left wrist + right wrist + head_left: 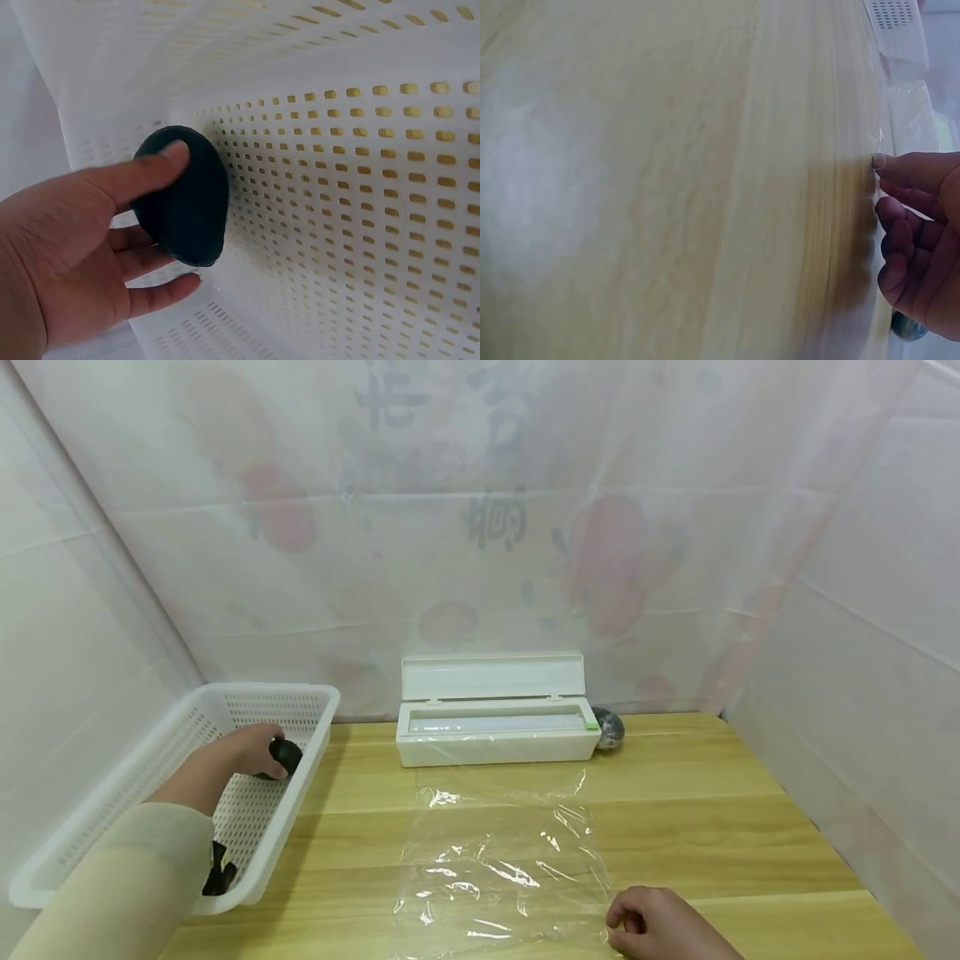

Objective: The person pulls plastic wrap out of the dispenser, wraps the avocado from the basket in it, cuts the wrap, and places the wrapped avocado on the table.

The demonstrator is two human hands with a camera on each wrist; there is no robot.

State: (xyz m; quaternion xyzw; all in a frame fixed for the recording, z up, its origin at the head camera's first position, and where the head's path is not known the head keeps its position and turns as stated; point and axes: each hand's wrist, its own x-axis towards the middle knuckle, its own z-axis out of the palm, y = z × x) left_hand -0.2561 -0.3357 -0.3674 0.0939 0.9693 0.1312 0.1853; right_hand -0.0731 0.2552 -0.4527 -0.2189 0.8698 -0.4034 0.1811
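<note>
My left hand (251, 750) reaches into the white perforated basket (330, 710) and grips a dark green avocado (191, 202), thumb on one face and fingers behind it. A sheet of clear cling film (498, 877) lies wrinkled on the wooden table, in front of a white cling film dispenser (498, 750) with its lid raised. At the near right corner of the film, my right hand (663, 922) has its fingers curled, thumb and forefinger pinching the film's edge. The right wrist view shows that thumb and forefinger (915, 171) close together by the film.
Beside the dispenser's right end sits a dark round item wrapped in film (609, 729). A green slider (592, 725) is on the dispenser's right end. Black material (217, 872) shows beside the left sleeve (135, 860), over the basket. Pale printed curtains (465, 568) enclose the table (697, 802).
</note>
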